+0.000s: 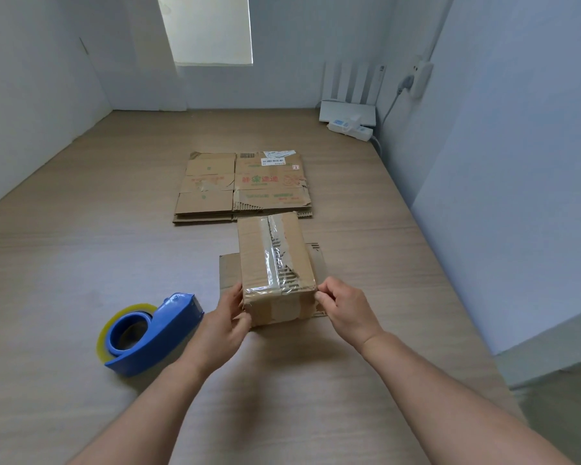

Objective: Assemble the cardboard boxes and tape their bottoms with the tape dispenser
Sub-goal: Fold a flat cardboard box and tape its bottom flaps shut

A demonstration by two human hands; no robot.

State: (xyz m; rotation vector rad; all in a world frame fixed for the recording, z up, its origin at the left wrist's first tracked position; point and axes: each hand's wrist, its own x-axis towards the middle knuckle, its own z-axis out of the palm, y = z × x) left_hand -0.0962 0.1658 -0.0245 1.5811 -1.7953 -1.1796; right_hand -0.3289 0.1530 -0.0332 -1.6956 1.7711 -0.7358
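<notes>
left hand [228, 317] and right hand [344, 307] grip the box [272, 260] at its near corners, taped bottom up, likely to smooth the tape. the dispenser [155, 333] lies just left, handy for the flat boxes [242, 186] behind.

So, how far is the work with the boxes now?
One small box is assembled, with clear tape along its upward seam: that looks done. The left hand and right hand hold its near end, while the blue tape dispenser lies aside on the wooden surface. Not yet assembled: the stack of cardboard boxes behind it.
</notes>
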